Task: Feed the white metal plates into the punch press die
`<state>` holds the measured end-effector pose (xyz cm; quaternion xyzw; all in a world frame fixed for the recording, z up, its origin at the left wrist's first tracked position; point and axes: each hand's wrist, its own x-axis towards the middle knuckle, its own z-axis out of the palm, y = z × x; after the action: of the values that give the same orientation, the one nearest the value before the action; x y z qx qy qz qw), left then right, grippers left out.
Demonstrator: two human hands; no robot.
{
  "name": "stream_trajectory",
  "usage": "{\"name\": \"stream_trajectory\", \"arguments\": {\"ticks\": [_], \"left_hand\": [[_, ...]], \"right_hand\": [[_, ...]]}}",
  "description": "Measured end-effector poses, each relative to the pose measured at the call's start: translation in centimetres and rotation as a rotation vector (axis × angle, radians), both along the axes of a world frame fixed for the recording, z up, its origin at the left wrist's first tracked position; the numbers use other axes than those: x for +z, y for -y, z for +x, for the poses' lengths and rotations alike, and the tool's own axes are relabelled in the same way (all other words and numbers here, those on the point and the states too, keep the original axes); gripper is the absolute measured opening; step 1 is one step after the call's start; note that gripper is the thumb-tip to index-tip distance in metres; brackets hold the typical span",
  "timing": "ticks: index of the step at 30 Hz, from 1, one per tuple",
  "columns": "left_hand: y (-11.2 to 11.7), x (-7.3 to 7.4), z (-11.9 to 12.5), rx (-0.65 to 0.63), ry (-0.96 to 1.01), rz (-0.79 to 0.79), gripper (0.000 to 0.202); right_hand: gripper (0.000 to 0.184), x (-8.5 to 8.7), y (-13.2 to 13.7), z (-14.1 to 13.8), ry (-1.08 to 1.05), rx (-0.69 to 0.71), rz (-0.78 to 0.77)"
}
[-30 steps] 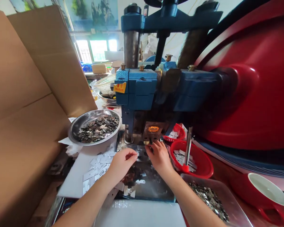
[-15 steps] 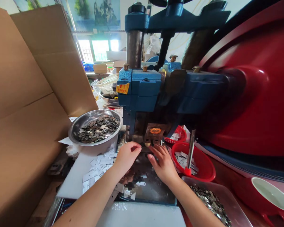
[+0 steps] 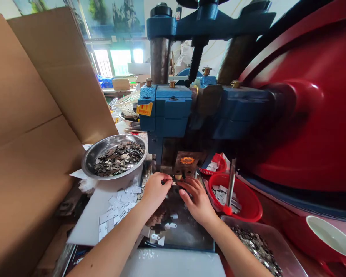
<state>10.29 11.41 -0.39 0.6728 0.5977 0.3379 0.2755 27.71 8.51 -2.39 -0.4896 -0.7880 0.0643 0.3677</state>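
Under the blue press [image 3: 173,107], my left hand [image 3: 158,189] has thumb and forefinger pinched together at the tooling. A small flat metal piece [image 3: 174,183] shows as a pale sliver at those fingertips; most of it is hidden. My right hand [image 3: 196,198] is open, its fingers stretched toward the same spot and its thumb apart, with the fingertips close to the sliver. Just above both hands sits the press head's lower block [image 3: 187,160], with an orange patch on its face. Loose metal pieces [image 3: 161,229] lie on the dark press bed [image 3: 187,231] nearer me.
On the left, a steel bowl [image 3: 85,163] holds dark metal parts, beside flat pale plates [image 3: 118,209] and tall cardboard [image 3: 34,127]. At right are a red basket [image 3: 256,209], a clear bin [image 3: 288,257] of small parts, an upright metal rod [image 3: 231,182] and a large red wheel [image 3: 314,115].
The view has shifted slightly. Both hands keep nearly the same pose at the tooling, and a pale sliver of metal now shows between the fingertips.
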Motion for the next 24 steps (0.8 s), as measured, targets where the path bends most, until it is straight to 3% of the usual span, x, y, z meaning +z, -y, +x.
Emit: {"name": "stream_trajectory", "arguments": {"ticks": [3,11,17,21,24], "left_hand": [[-0.1,-0.2,0.0,-0.002,-0.009,0.007,0.014],[0.1,-0.3,0.3,0.017,-0.022,0.048,0.013],[-0.4,-0.8,0.3,-0.008,0.023,0.056,0.013],[-0.6,-0.8,0.4,-0.020,0.050,0.056,0.013],[-0.4,-0.5,-0.3,0.005,0.063,0.074,0.013]], "right_hand": [[0.029,0.2,-0.1,-0.2,-0.019,0.005,-0.015],[0.028,0.5,0.3,0.0,0.259,-0.070,0.104],[0.028,1.0,0.4,-0.4,0.351,-0.078,0.141],[0.026,1.2,0.3,-0.7,0.280,-0.092,0.109],[0.029,0.6,0.8,0.2,0.035,-0.109,-0.003]]}}
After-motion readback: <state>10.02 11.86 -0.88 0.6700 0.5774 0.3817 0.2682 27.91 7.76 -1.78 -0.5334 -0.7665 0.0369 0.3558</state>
